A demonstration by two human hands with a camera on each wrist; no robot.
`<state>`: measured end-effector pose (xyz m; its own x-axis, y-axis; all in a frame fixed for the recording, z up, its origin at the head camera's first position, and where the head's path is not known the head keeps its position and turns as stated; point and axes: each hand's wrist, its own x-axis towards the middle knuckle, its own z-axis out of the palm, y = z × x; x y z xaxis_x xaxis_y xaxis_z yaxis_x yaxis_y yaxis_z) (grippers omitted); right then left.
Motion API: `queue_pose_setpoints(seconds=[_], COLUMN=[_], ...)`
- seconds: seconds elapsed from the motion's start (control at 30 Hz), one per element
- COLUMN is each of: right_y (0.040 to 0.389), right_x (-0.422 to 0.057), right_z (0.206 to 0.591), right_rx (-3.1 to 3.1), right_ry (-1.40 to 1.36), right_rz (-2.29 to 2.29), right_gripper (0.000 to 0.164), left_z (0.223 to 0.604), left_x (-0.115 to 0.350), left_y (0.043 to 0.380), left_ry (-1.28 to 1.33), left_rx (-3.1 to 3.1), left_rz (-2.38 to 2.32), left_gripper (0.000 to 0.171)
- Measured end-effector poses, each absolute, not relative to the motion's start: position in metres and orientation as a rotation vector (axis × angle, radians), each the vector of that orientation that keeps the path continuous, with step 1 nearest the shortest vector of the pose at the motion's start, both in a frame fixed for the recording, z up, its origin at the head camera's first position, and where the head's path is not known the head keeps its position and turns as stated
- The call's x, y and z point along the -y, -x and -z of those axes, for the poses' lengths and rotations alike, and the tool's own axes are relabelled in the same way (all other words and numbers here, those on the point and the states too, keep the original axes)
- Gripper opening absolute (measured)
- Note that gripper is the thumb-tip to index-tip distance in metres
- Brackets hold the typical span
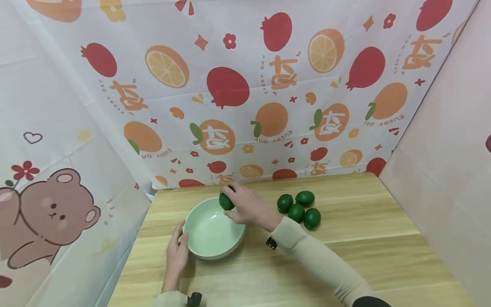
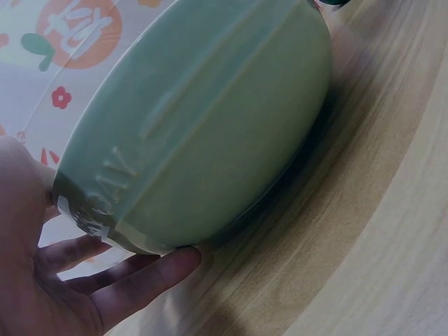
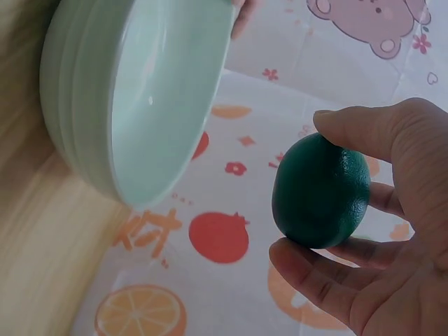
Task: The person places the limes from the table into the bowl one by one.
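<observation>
A pale green bowl (image 1: 215, 230) sits on the wooden table, its inside bare. At its left side my left hand (image 1: 178, 251) holds the wall, the thumb near the rim; fingers reach the underside in the left wrist view, where raised lettering shows on the bowl (image 2: 210, 133). Over the bowl's far right rim, my right hand (image 1: 247, 204) holds a dark green lime (image 1: 226, 201). The right wrist view shows this lime (image 3: 320, 190) pinched between thumb and fingertips, apart from the bowl (image 3: 157, 105).
Several more dark green limes (image 1: 296, 212) lie close together on the table (image 1: 356, 221), right of the bowl and beyond my right forearm. A fruit-printed cloth (image 1: 230, 85) hangs along the table's back edge, with pale cloths at both sides.
</observation>
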<state>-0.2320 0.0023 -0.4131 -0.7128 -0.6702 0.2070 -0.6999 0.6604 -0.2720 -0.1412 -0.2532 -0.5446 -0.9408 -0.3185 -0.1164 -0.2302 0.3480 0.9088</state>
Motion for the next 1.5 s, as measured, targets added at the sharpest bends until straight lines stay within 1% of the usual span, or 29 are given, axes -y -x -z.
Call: queue_pose_setpoints(seconds=[0.33,0.77,1.0,1.5], right_y=[0.225,0.222,0.222,0.228], right_x=[0.025,0.049,0.05,0.057], right_z=[0.439,0.474,0.494,0.513], right_rx=[2.807,3.045,3.075,3.114], right_ry=[-1.22,-1.115,-1.077,-1.057], right_rz=[-0.418,-0.518,-0.559,-0.501], right_gripper=[0.062,0.064,0.059,0.057], left_z=[0.549,0.548,0.55,0.549], left_x=[0.254,0.254,0.251,0.25], left_y=[0.142,0.139,0.14,0.142], left_ry=[-0.503,-0.509,-0.502,-0.499], left_rx=[2.512,2.536,2.547,2.509], left_rz=[1.647,1.617,1.602,1.639], left_gripper=[0.054,0.054,0.055,0.053])
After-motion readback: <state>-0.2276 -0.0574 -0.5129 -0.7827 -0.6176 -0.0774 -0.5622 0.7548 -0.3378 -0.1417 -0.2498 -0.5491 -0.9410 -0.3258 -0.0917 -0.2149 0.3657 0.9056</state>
